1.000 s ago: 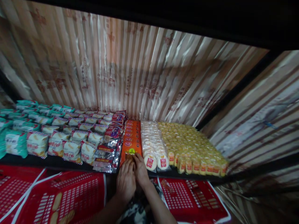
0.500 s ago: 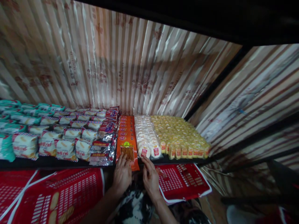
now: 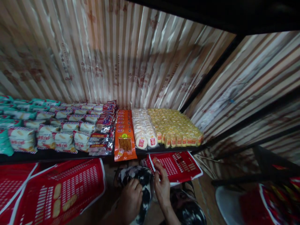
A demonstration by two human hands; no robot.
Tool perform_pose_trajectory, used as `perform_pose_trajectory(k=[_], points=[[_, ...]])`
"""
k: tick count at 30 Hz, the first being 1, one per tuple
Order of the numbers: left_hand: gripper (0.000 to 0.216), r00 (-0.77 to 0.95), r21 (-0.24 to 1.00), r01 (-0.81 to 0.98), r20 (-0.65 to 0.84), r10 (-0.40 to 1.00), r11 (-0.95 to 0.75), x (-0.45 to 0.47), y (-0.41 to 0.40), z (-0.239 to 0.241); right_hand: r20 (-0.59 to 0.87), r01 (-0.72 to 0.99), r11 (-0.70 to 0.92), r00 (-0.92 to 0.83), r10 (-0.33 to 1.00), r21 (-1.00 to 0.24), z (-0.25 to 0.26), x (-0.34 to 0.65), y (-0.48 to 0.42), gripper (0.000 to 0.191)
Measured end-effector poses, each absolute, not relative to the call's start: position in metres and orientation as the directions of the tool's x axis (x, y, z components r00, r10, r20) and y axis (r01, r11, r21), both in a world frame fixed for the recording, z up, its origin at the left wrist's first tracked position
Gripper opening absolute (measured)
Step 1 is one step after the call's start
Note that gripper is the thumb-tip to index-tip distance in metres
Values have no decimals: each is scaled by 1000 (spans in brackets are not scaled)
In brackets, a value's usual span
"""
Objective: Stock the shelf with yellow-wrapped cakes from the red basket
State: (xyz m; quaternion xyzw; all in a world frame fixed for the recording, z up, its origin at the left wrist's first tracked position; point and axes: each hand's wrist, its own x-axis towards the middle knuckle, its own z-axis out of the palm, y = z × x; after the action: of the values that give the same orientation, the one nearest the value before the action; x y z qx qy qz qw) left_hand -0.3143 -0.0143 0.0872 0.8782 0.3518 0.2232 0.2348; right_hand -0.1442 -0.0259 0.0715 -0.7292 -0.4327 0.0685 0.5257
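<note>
My left hand (image 3: 131, 197) is low in front of my patterned clothing (image 3: 138, 173), back upward and fingers curled in; I see nothing in it. My right hand (image 3: 162, 185) is open, with fingers stretched forward, over the near left edge of a red basket (image 3: 181, 165). Above both hands, an orange packet (image 3: 124, 134) of brown sticks lies on the shelf, its near end jutting past the front edge. To its right stand clear bags of round white biscuits (image 3: 142, 142), then rows of small yellow packs (image 3: 175, 128). Dark red and silver packets (image 3: 102, 134) lie to its left.
White bread-like packs (image 3: 63, 142) and green packs (image 3: 16, 114) fill the shelf's left part. Below it, a red basket (image 3: 93, 175) holds a few tan pieces (image 3: 57, 191). A corrugated wall (image 3: 98, 62) rises behind, with a dark post (image 3: 211, 75) at right.
Both hands have come off the shelf front and moved down towards me. My left fingers have left the orange packet and curled. The view has shifted, so the shelf appears higher.
</note>
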Motion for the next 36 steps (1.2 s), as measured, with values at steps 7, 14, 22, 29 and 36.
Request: perform_pose_trajectory(k=[7,14,22,29,36], points=[[17,685,449,497,322,654,-742,-368,-53,59,330,526,-126,684,651,-841,58,-159,-80,32],[24,606,403,530,435,666,-746,-414,-87,53,333,545,-135,669,664,-827,56,-183,-112,32],[39,515,585,617,206,832,-527,-453,-114,70,308,528,-142,670,676,-837,60,-234,-144,32],[22,721,508,654,-195,665,-560,-501,-161,84,294,523,-118,637,713,-844,74,-267,-175,33],[26,548,600,700,-104,830,-387,-544,-181,89,284,534,-120,612,738,-837,83,-298,-202,30]])
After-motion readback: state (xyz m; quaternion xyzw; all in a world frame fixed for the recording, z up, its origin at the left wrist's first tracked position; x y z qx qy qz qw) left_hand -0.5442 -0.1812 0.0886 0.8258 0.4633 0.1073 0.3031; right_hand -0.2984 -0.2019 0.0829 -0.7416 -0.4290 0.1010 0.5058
